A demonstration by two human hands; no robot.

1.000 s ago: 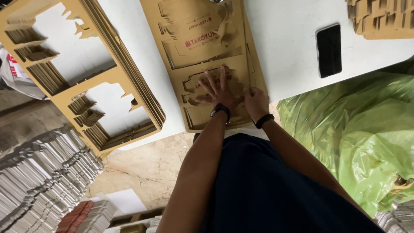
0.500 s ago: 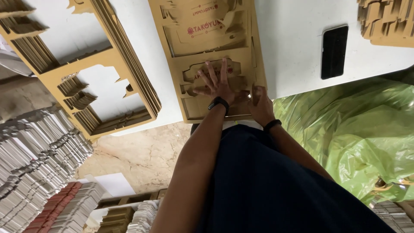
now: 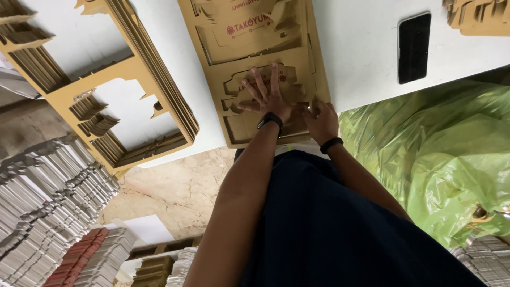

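A stack of brown die-cut cardboard sheets (image 3: pixel 249 32) with red print lies on the white table (image 3: pixel 361 48). My left hand (image 3: pixel 265 95), with a black watch on its wrist, presses flat on a cut-out panel of the top sheet, fingers spread. My right hand (image 3: pixel 321 122), with a black band on its wrist, sits at the sheet's near right corner. Its fingers are curled on the cardboard edge there. My dark clothing fills the lower middle of the view.
A black phone (image 3: pixel 414 48) lies on the table to the right. A pile of punched-out cardboard frames (image 3: pixel 122 79) lies at left, more cardboard (image 3: pixel 478 16) at top right. A green plastic bag (image 3: pixel 441 154) sits beside the table. Stacks of flat cartons (image 3: pixel 48 202) stand on the floor.
Both hands stay on the same sheet. My left fingers have spread a little further up the panel, and the view has shifted slightly.
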